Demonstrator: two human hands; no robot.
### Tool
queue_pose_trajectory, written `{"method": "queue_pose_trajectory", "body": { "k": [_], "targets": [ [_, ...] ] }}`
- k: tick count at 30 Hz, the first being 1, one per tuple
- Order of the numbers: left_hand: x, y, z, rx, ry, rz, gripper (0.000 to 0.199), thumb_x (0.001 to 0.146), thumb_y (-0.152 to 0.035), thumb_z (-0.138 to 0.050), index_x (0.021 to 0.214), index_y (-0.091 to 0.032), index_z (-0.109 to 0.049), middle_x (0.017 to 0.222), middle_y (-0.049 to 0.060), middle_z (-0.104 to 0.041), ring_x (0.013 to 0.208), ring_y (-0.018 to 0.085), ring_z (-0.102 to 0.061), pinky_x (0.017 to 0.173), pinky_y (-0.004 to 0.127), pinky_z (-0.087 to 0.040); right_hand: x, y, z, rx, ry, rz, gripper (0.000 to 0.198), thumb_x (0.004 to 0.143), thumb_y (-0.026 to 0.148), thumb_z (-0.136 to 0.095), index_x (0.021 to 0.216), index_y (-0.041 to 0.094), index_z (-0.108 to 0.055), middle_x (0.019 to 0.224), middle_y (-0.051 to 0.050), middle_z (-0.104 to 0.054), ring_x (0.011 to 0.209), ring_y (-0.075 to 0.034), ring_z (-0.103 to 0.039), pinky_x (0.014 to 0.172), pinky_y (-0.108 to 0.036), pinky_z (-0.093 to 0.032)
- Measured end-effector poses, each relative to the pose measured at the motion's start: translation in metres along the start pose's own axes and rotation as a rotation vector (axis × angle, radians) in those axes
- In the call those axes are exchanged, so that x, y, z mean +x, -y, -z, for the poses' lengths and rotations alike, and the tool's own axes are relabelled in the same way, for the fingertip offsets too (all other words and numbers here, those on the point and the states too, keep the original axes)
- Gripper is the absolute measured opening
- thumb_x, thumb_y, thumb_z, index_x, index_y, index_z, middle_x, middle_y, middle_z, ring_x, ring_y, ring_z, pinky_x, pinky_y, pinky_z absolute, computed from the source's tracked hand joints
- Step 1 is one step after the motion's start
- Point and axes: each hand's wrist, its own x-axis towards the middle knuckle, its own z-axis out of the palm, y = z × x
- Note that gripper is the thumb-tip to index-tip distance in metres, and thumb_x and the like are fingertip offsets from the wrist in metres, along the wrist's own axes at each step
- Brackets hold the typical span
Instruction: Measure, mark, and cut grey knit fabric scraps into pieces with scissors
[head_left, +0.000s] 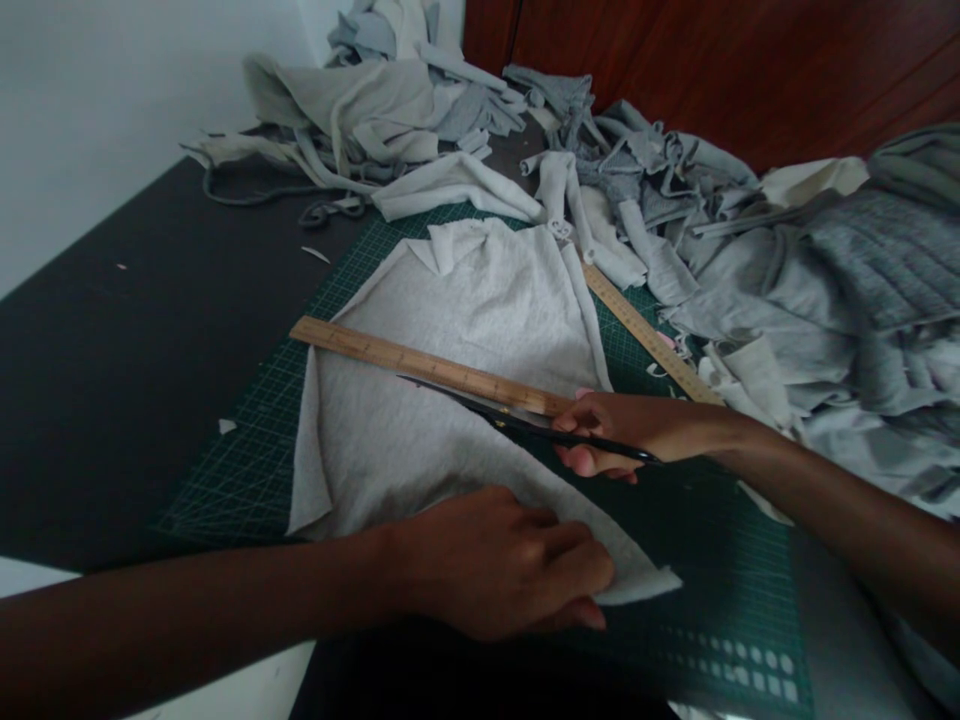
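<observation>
A piece of light grey fabric (405, 430) is spread in front of me, with a slit running in from its right side. My right hand (607, 430) is closed around the handles of black scissors (517, 424), whose blades point left along the slit. Just beyond the blades, a wooden ruler (427, 366) lies across the fabric, its right end by my right hand. My left hand (517, 565) is closed on the near flap of fabric, fingers curled over its edge. The fingertips are partly hidden.
Under the fabric lies a green cutting mat (225, 480) on a dark table (135, 300). A second wooden ruler (649, 335) slants at the right. Heaps of grey fabric scraps (750, 240) fill the back and right side. Small offcuts (226, 426) are scattered about.
</observation>
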Motion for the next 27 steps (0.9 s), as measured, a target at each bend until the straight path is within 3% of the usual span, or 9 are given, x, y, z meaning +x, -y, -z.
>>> {"method": "queue_pose_trajectory", "body": {
  "k": [5,12,27],
  "targets": [
    [-0.0008,-0.0005,-0.0011,0.006,-0.024,-0.016,0.028,0.113,-0.041,-0.043,0.097,-0.021,-0.051,0.091,0.0,-0.073,0.065,0.015,-0.062,0.05,0.033,-0.037,0.0038,0.0027,-0.0002,0.097,0.036,0.02,0.062,0.082,0.078,-0.073,0.076,0.021,-0.05,0.058,0.009,-0.045,0.047,-0.006,-0.04,0.045,-0.021,-0.034],
    [-0.0005,-0.0005,0.0,-0.007,0.011,-0.011,0.025,0.111,-0.041,-0.048,0.098,-0.021,-0.052,0.092,0.0,-0.074,0.067,0.015,-0.063,0.05,0.033,-0.037,0.0025,0.0015,0.0051,0.079,-0.016,-0.031,0.054,0.084,0.069,-0.077,0.079,0.02,-0.056,0.05,0.01,-0.043,0.042,-0.005,-0.037,0.041,-0.02,-0.023],
    [-0.0002,0.0001,-0.0027,-0.026,0.017,-0.028,0.023,0.111,-0.04,-0.049,0.099,-0.02,-0.051,0.089,0.0,-0.073,0.065,0.015,-0.063,0.049,0.033,-0.036,0.0039,0.003,0.0085,0.096,-0.01,-0.066,0.049,0.081,0.06,-0.084,0.078,0.018,-0.059,0.053,0.009,-0.047,0.041,-0.003,-0.038,0.037,-0.019,-0.025]
  ]
}}
